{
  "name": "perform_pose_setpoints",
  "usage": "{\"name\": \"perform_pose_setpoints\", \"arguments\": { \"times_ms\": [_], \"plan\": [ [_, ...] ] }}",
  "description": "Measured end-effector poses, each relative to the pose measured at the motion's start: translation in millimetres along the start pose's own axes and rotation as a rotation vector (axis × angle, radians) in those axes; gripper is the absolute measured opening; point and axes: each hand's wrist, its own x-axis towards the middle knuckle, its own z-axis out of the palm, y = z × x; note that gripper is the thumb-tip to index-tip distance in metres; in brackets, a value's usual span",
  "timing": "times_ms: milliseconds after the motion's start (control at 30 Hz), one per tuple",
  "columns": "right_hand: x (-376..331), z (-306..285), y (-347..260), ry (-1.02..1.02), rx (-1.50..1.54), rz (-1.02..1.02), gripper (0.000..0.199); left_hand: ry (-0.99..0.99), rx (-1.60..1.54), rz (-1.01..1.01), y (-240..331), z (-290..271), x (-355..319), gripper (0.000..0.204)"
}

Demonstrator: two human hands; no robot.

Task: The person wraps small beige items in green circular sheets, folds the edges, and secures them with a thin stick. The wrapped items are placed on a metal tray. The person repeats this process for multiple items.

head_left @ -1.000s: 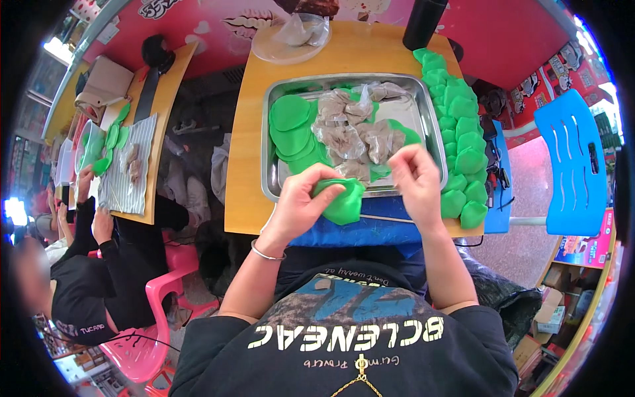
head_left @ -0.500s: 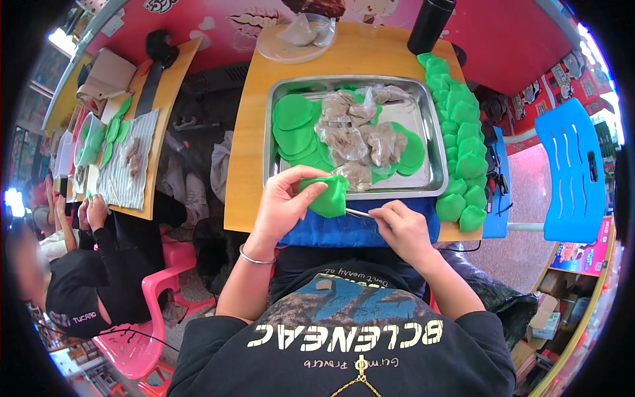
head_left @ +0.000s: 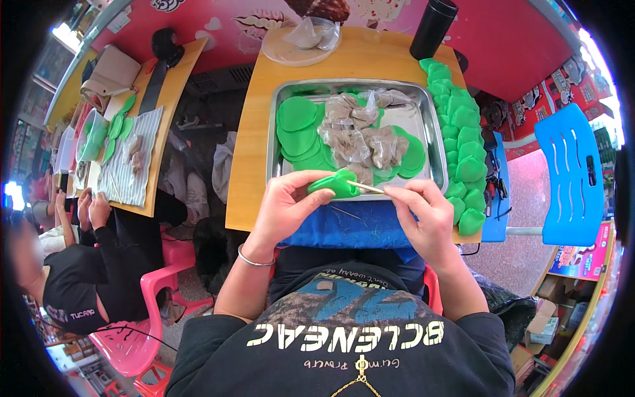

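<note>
While the left hand (head_left: 288, 204) pinches green material (head_left: 341, 186), the right hand (head_left: 424, 208) grips a stick (head_left: 370, 189) — seemingly by fingertips.

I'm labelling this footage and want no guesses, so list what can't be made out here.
All in the head view:
- Right end of the thin stick: hidden by the right hand.
- Underside of the green piece: hidden by the left hand.
- Much of the tray floor: covered by green discs and bagged brown lumps.
- Anything in the co-worker's hands: too small.
</note>
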Motion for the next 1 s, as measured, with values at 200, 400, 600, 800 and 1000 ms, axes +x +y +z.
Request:
{"name": "perform_pose_setpoints", "arguments": {
  "times_ms": [200,400,600,800,1000],
  "plan": [
    [8.8,0.4,-10.0,-0.087,0.046,-0.066,0.024,-0.082,-0.033,0.018,11.2,10.1,-1.2,0.022],
    [3.7,9.7,-20.5,-0.056,0.223,0.049,0.023,-0.058,-0.131,0.06,15.8,16.8,-4.0,0.017],
    [-7.1,12.0,-17.8,-0.01,0.628,0.452,0.018,-0.007,-0.145,0.026,14.3,16.8,-7.0,0.013],
    [-8.3,9.2,-18.3,-0.09,0.547,0.367,0.018,0.019,-0.112,0.08,11.2,19.5,-4.5,0.011],
    [-6.8,17.0,-19.2,0.045,0.605,0.439,0.016,0.038,-0.023,0.175,12.5,19.8,-3.6,0.011]
  ]
}}
